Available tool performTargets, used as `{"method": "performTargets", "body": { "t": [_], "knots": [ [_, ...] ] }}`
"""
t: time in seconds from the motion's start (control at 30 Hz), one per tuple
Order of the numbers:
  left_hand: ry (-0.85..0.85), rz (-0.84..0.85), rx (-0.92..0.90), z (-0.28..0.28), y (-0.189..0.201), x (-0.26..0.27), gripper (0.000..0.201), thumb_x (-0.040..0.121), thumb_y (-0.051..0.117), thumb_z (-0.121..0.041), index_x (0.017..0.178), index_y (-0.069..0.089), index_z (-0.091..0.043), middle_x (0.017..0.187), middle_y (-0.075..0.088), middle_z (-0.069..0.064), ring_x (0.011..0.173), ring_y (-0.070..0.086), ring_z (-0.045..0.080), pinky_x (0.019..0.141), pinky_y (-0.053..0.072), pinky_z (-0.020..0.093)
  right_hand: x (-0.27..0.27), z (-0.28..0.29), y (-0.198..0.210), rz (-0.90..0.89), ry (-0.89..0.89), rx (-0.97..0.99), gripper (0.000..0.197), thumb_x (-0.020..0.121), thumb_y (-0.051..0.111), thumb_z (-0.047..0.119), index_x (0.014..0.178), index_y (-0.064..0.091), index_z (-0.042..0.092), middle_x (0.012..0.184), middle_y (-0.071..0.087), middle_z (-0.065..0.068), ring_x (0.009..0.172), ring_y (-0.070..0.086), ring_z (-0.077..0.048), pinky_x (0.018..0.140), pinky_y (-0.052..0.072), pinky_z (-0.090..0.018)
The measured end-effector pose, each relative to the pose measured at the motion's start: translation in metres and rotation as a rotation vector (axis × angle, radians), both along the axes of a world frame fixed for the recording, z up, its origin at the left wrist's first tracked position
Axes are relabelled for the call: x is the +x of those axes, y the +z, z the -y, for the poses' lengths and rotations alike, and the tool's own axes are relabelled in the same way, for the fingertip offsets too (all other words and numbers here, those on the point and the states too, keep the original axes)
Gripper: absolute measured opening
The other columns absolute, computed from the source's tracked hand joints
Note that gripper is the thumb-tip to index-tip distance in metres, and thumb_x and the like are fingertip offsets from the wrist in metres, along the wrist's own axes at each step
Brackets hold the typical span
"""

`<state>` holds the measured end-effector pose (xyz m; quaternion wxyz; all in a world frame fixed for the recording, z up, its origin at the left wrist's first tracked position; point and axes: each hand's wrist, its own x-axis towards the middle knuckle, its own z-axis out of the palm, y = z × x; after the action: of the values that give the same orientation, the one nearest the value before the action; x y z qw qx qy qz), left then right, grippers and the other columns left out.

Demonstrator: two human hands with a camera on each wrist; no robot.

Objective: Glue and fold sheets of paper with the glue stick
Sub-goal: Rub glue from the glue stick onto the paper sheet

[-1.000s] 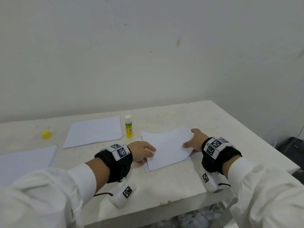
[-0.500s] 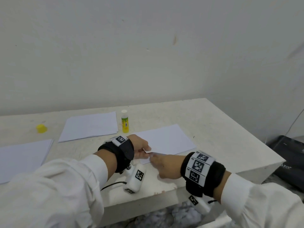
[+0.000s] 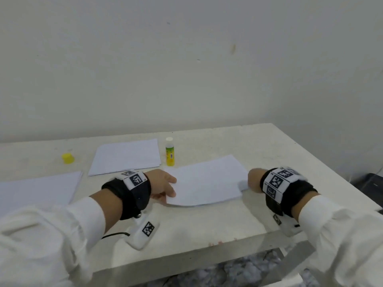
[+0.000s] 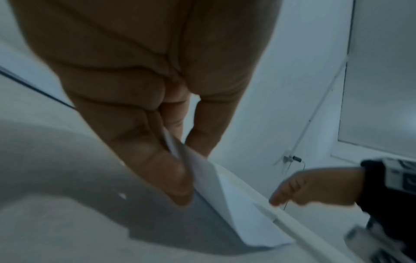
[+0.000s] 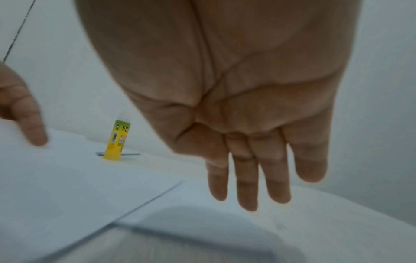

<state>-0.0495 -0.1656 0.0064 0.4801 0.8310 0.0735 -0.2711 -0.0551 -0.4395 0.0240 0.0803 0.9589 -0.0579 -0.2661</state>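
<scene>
A white sheet of paper (image 3: 205, 181) lies folded on the table's middle, its near edge slightly lifted. My left hand (image 3: 172, 189) pinches its near left corner between thumb and fingers (image 4: 157, 156). My right hand (image 3: 249, 182) is at the sheet's right end with its fingers (image 5: 254, 186) straight, just over the paper (image 5: 67, 186) and the tabletop; it holds nothing. The yellow-green glue stick (image 3: 170, 151) stands upright behind the sheet, also in the right wrist view (image 5: 116, 140). Its yellow cap (image 3: 67, 158) lies apart at the far left.
A stack of white sheets (image 3: 126, 158) lies behind my left hand, and another stack (image 3: 39, 189) at the left edge. The pale table (image 3: 186, 241) ends close in front of my wrists. A wall stands behind. A black object (image 3: 371, 185) sits on the floor, right.
My right hand went from the sheet's right edge to beside my left hand, then slid right along the near edge to the right end. The left hand kept its pinch.
</scene>
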Motion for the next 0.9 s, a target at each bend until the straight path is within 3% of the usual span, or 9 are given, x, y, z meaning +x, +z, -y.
{"method": "performTargets", "body": {
  "t": [0.07, 0.13, 0.2, 0.33, 0.43, 0.57, 0.73, 0.8, 0.9],
  "knots": [
    [-0.044, 0.030, 0.117, -0.032, 0.000, -0.003, 0.048, 0.084, 0.064, 0.006, 0.128, 0.057, -0.012, 0.100, 0.062, 0.006, 0.076, 0.063, 0.021, 0.064, 0.058, 0.025, 0.016, -0.018, 0.009, 0.092, -0.004, 0.020, 0.025, 0.098, 0.040, 0.010, 0.082, 0.058, 0.005, 0.089, 0.058, -0.014, 0.078, 0.054, -0.022, 0.077, 0.042, -0.027],
    [-0.090, 0.056, 0.219, -0.064, 0.001, -0.006, 0.047, 0.084, 0.065, 0.004, 0.128, 0.058, -0.012, 0.106, 0.061, 0.007, 0.084, 0.063, 0.023, 0.070, 0.057, 0.025, 0.033, -0.051, 0.015, 0.179, -0.007, 0.126, 0.028, 0.096, 0.041, 0.012, 0.069, 0.046, 0.008, 0.084, 0.058, -0.009, 0.077, 0.051, -0.024, 0.073, 0.040, -0.028],
    [-0.105, 0.062, 0.291, -0.093, 0.002, -0.008, 0.049, 0.083, 0.067, 0.003, 0.128, 0.059, -0.013, 0.106, 0.059, 0.006, 0.089, 0.063, 0.024, 0.077, 0.056, 0.028, 0.049, -0.094, 0.022, 0.190, 0.013, 0.262, 0.022, 0.096, 0.044, 0.017, 0.086, 0.056, 0.002, 0.116, 0.061, -0.014, 0.101, 0.055, -0.027, 0.085, 0.043, -0.032],
    [-0.148, 0.063, 0.433, -0.137, 0.004, -0.014, 0.057, 0.079, 0.073, -0.002, 0.131, 0.055, -0.017, 0.106, 0.054, 0.004, 0.083, 0.061, 0.021, 0.078, 0.055, 0.028, 0.076, -0.162, 0.015, 0.183, -0.177, 0.617, 0.051, 0.087, 0.065, 0.029, 0.131, 0.050, 0.007, 0.126, 0.053, -0.011, 0.102, 0.052, -0.026, 0.089, 0.045, -0.032],
    [-0.183, 0.071, 0.512, -0.156, 0.004, -0.014, 0.060, 0.078, 0.075, -0.006, 0.132, 0.053, -0.020, 0.114, 0.053, 0.003, 0.072, 0.060, 0.016, 0.071, 0.055, 0.024, 0.091, -0.192, 0.007, 0.186, -0.258, 0.680, 0.052, 0.085, 0.068, 0.030, 0.127, 0.051, 0.005, 0.112, 0.056, -0.012, 0.100, 0.054, -0.028, 0.093, 0.044, -0.036],
    [-0.220, 0.085, 0.579, -0.170, 0.002, -0.014, 0.059, 0.078, 0.076, -0.011, 0.131, 0.051, -0.021, 0.104, 0.050, -0.001, 0.059, 0.057, 0.011, 0.063, 0.051, 0.018, 0.095, -0.205, 0.005, 0.206, -0.274, 0.547, 0.042, 0.094, 0.057, 0.023, 0.130, 0.050, 0.003, 0.132, 0.052, -0.016, 0.122, 0.050, -0.030, 0.102, 0.039, -0.035],
    [-0.261, 0.082, 0.656, -0.176, -0.001, -0.019, 0.061, 0.079, 0.076, -0.023, 0.132, 0.046, -0.024, 0.086, 0.056, -0.004, 0.062, 0.059, 0.015, 0.061, 0.050, 0.023, 0.095, -0.208, -0.001, 0.381, -0.296, 0.791, 0.022, 0.094, 0.048, 0.022, 0.108, 0.046, 0.005, 0.102, 0.053, -0.015, 0.084, 0.051, -0.028, 0.071, 0.041, -0.033],
    [-0.300, 0.095, 0.721, -0.181, 0.000, -0.020, 0.066, 0.077, 0.077, -0.034, 0.134, 0.045, -0.029, 0.106, 0.054, -0.001, 0.086, 0.063, 0.018, 0.073, 0.050, 0.025, 0.087, -0.216, 0.004, 0.353, -0.283, 0.880, 0.032, 0.095, 0.045, 0.025, 0.120, 0.035, 0.007, 0.095, 0.051, -0.012, 0.071, 0.054, -0.026, 0.057, 0.044, -0.031],
    [-0.388, 0.195, 0.873, -0.188, -0.001, -0.022, 0.068, 0.075, 0.072, -0.051, 0.136, 0.044, -0.036, 0.141, 0.029, -0.001, 0.127, 0.039, 0.023, 0.102, 0.038, 0.035, 0.075, -0.231, 0.013, 0.350, -0.218, 0.901, 0.049, 0.093, 0.050, 0.021, 0.134, 0.024, 0.011, 0.084, 0.050, -0.010, 0.057, 0.045, -0.020, 0.045, 0.032, -0.024]
  ]
}}
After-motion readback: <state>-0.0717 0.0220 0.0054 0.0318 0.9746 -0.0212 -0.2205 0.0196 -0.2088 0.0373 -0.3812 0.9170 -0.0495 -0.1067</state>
